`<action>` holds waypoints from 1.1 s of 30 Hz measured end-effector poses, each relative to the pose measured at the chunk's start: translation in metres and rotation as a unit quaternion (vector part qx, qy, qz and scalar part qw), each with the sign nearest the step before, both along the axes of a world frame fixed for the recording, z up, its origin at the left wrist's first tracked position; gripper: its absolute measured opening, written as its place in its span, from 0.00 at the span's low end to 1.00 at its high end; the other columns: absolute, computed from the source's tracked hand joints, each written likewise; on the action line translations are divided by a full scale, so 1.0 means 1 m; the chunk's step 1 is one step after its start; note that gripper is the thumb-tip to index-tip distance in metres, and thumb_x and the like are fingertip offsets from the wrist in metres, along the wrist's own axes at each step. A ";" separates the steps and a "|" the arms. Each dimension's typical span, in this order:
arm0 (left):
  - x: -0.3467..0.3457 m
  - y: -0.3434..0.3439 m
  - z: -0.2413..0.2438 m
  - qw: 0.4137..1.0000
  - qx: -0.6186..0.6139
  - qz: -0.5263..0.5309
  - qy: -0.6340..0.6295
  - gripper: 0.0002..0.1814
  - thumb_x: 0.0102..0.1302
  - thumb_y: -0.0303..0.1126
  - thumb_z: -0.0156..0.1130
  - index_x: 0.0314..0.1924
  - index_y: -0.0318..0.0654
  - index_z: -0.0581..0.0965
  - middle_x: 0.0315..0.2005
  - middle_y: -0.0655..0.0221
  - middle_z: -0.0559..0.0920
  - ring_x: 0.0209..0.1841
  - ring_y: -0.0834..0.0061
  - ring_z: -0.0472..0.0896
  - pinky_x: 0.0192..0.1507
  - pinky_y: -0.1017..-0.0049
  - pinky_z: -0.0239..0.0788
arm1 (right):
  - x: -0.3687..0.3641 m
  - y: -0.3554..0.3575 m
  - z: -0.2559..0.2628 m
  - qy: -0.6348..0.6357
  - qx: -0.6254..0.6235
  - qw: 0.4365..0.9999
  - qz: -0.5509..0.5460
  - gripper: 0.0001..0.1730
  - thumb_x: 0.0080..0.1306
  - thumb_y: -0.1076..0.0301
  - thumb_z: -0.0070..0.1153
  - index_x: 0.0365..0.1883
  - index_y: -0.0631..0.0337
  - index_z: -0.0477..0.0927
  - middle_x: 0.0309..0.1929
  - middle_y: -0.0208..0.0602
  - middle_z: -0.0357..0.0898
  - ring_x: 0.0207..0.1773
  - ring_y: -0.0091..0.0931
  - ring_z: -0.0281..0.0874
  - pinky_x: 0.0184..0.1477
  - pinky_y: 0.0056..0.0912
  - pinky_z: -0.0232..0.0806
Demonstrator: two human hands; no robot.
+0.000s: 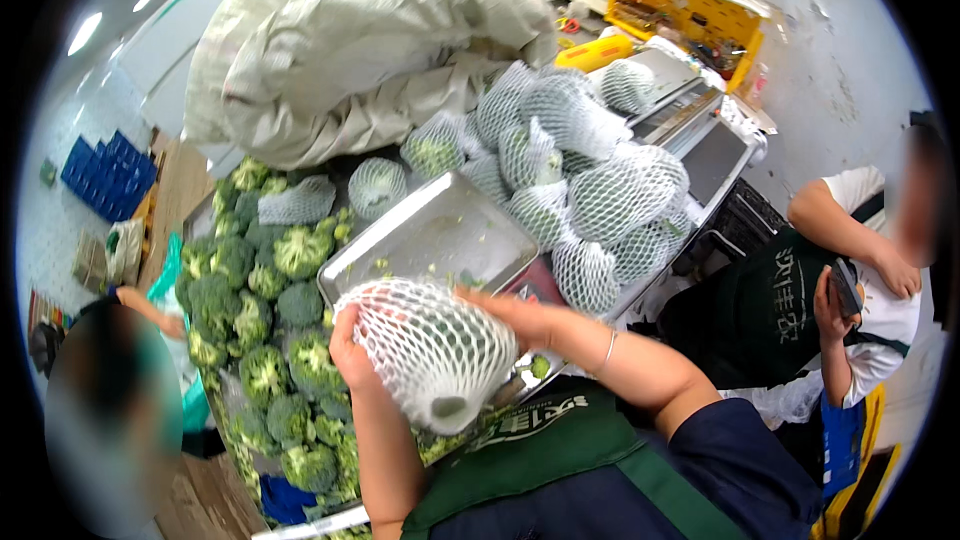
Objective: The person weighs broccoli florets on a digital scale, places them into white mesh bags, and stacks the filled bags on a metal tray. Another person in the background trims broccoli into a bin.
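Note:
A white foam net sleeve (431, 345), stretched wide around green contents, is between my two hands, over the near edge of a metal tray (420, 240). My left hand (352, 352) grips its left side, some fingers inside the mesh. On its upper right side lies my right hand (510, 315), fingers extended; whether it grips is unclear. Loose broccoli heads (262, 375) cover the table to the left. Broccoli heads in foam nets (622, 195) are piled right of and behind the tray. A flattened foam net (297, 201) rests on the loose broccoli.
A large whitish woven sack (360, 52) stands behind the table. At the back right are a yellow crate (682, 15) and a metal scale or tray (660, 75). A person holding a phone (844, 289) is at right; another person (112, 420) is at left.

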State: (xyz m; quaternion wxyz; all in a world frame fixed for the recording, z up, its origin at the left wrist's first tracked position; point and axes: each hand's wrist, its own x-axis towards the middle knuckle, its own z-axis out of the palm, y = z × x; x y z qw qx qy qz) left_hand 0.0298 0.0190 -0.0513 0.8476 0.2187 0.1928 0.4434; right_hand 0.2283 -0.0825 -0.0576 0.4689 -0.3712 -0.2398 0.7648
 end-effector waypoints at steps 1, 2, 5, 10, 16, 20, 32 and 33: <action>-0.002 0.002 0.002 0.999 0.021 -0.042 0.012 0.19 0.70 0.37 0.46 0.49 0.29 0.76 0.40 0.55 0.84 0.42 0.62 0.84 0.46 0.63 0.77 | -0.008 -0.010 -0.004 0.036 -0.049 0.998 0.030 0.32 0.75 0.44 0.41 0.67 0.58 0.70 0.60 0.37 0.78 0.58 0.27 0.77 0.62 0.34 0.68; 0.002 0.003 0.002 0.993 0.042 -0.063 0.085 0.17 0.68 0.34 0.49 0.48 0.29 0.77 0.38 0.55 0.84 0.41 0.63 0.84 0.46 0.65 0.77 | -0.020 -0.021 -0.012 0.091 -0.040 0.995 -0.004 0.30 0.76 0.46 0.40 0.66 0.59 0.70 0.60 0.38 0.78 0.58 0.28 0.77 0.62 0.35 0.69; 0.015 0.002 0.000 0.952 0.153 -0.102 0.245 0.16 0.65 0.29 0.56 0.49 0.26 0.76 0.41 0.55 0.84 0.43 0.66 0.84 0.49 0.68 0.75 | -0.017 -0.034 -0.040 0.332 0.110 0.937 -0.002 0.26 0.78 0.53 0.38 0.65 0.61 0.71 0.58 0.38 0.78 0.57 0.29 0.78 0.61 0.36 0.70; 0.026 -0.005 -0.011 0.985 0.083 -0.097 0.120 0.17 0.69 0.31 0.57 0.54 0.30 0.74 0.45 0.55 0.83 0.34 0.76 0.81 0.36 0.78 0.74 | 0.027 -0.022 0.008 0.254 0.037 0.914 -0.314 0.21 0.75 0.56 0.44 0.58 0.58 0.75 0.54 0.38 0.80 0.53 0.31 0.80 0.54 0.43 0.75; -0.029 -0.019 -0.011 0.987 0.074 0.018 0.140 0.13 0.71 0.34 0.58 0.51 0.37 0.76 0.39 0.58 0.84 0.20 0.84 0.72 0.18 0.84 0.59 | 0.152 0.054 0.067 0.093 0.131 0.840 -0.519 0.21 0.77 0.62 0.36 0.56 0.67 0.74 0.50 0.44 0.81 0.50 0.36 0.81 0.53 0.43 0.75; -0.044 -0.019 -0.007 0.986 0.083 0.067 0.131 0.13 0.69 0.34 0.58 0.50 0.37 0.77 0.38 0.58 0.84 0.20 0.82 0.71 0.18 0.83 0.58 | 0.237 0.110 0.099 -0.160 0.100 0.778 -0.600 0.20 0.74 0.66 0.42 0.60 0.65 0.71 0.39 0.39 0.80 0.37 0.29 0.80 0.37 0.37 0.75; -0.117 -0.062 -0.046 0.956 -0.016 0.235 0.174 0.13 0.67 0.33 0.60 0.48 0.34 0.75 0.36 0.56 0.83 0.21 0.81 0.73 0.20 0.84 0.60 | 0.223 0.219 0.056 -0.469 0.138 0.841 -0.233 0.17 0.65 0.71 0.56 0.52 0.67 0.80 0.38 0.40 0.84 0.32 0.27 0.83 0.33 0.28 0.75; -0.123 -0.067 -0.049 0.951 -0.032 0.249 0.181 0.13 0.67 0.33 0.60 0.47 0.34 0.75 0.36 0.56 0.83 0.22 0.81 0.73 0.21 0.84 0.61 | 0.203 0.223 0.057 -0.487 0.159 0.841 -0.172 0.17 0.65 0.70 0.56 0.51 0.66 0.81 0.38 0.40 0.84 0.33 0.26 0.83 0.34 0.28 0.75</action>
